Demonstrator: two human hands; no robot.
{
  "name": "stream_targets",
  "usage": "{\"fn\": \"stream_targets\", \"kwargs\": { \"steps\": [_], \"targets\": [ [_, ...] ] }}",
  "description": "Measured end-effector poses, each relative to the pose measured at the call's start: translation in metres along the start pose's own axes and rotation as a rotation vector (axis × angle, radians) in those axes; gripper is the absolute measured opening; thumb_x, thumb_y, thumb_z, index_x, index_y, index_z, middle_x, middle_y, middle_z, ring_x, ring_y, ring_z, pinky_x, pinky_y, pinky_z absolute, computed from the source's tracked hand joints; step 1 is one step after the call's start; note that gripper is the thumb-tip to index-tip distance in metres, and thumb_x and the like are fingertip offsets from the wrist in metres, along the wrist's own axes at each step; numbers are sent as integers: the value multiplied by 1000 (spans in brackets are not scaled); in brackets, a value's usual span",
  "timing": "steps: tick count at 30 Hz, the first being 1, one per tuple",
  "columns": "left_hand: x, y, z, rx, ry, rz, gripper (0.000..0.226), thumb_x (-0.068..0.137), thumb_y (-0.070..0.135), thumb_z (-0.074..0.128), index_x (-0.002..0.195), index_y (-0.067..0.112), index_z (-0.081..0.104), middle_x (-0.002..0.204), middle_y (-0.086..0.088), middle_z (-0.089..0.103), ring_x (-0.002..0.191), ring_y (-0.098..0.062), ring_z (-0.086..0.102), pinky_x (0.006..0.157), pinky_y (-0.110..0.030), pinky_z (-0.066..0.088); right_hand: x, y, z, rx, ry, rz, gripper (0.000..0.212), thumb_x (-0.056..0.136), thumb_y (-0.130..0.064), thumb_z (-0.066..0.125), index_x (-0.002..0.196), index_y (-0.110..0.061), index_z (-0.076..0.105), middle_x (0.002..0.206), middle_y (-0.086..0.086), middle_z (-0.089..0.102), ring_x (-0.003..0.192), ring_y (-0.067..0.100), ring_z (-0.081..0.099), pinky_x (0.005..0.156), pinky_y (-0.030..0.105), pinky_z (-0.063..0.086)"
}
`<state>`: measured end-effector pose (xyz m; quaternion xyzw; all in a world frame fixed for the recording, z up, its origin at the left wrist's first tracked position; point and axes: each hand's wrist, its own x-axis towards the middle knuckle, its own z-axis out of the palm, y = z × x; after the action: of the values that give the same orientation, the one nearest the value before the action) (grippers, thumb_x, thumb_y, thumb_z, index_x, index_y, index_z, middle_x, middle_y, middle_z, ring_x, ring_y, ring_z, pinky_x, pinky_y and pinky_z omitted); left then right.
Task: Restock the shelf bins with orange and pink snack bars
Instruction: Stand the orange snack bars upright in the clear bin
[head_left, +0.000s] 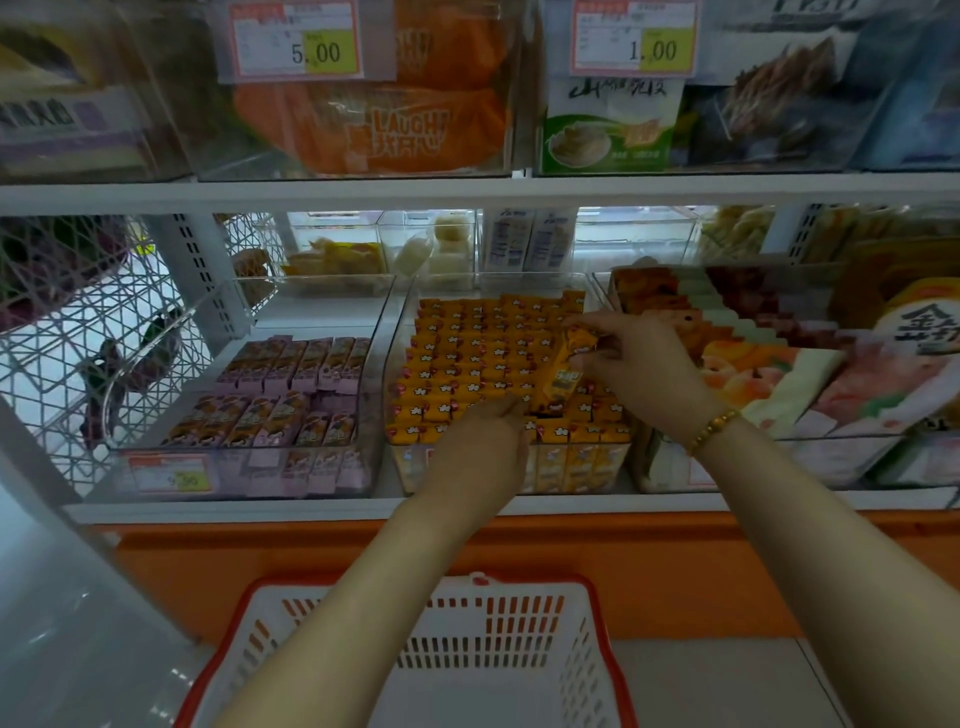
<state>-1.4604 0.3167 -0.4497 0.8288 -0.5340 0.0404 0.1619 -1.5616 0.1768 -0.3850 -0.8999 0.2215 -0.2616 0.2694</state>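
At the left of the middle shelf (311, 508), the pink bars (291, 395) lay in neat rows in the left bin (111, 415), covering only its near part, so that bin probably still wanted filling. Below, at the bottom centre of the frame, a white basket (332, 618) with a red rim sat close under the arms, likely as the carrier for the stock. Just right of the pink bin, the middle bin (390, 358) was packed tight with orange bars (467, 353) standing on end. The left hand (483, 441) reached in from below, back to the camera, fingers bent down against the near rows, seemingly pushing them aside to open a slot; whether it gripped a bar or merely pressed could not be told. In that gap an orange bar (569, 366) stood tilted, lower end among the others. The right hand (639, 358), wrist cocked and wearing a beaded bracelet (711, 428), pinched its top end between thumb and fingertips, apparently to steer it down into place.
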Motion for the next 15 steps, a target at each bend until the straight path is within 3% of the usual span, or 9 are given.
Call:
{"fn": "stream_targets", "kwargs": {
  "steps": [5, 11, 13, 15],
  "targets": [
    [-1, 1, -2, 25, -9, -10, 47, 102, 30, 30, 146, 13, 31, 154, 0, 28, 139, -18, 28, 107, -27, 30, -1, -13, -1, -253, -80, -84, 42, 90, -14, 61, 132, -21, 55, 131, 2, 58, 119, 15, 52, 87, 6, 29],
    [-1, 5, -4, 68, -10, -26, 47, 102, 29, 31, 147, 13, 29, 152, -2, 32, 137, -18, 30, 107, -26, 29, 4, -32, -2, -489, -215, -141, 40, 94, -8, 53, 131, -20, 56, 126, 6, 61, 116, 21, 54, 101, 26, 40],
    [-1, 5, -5, 84, -13, -30, 48, 102, 30, 30, 147, 12, 28, 152, -2, 31, 138, -18, 30, 108, -26, 28, 11, -35, 4, -603, -293, -130, 34, 93, -5, 51, 123, -15, 62, 117, 7, 63, 108, 22, 57, 95, 31, 46],
    [0, 6, -4, 94, -28, -28, 48, 103, 29, 29, 147, 11, 28, 153, -3, 29, 139, -19, 28, 109, -27, 28, 16, -32, 16, -669, -349, -103, 27, 91, -1, 49, 111, -9, 65, 108, 8, 64, 99, 23, 59, 83, 26, 48]
  ]
}}
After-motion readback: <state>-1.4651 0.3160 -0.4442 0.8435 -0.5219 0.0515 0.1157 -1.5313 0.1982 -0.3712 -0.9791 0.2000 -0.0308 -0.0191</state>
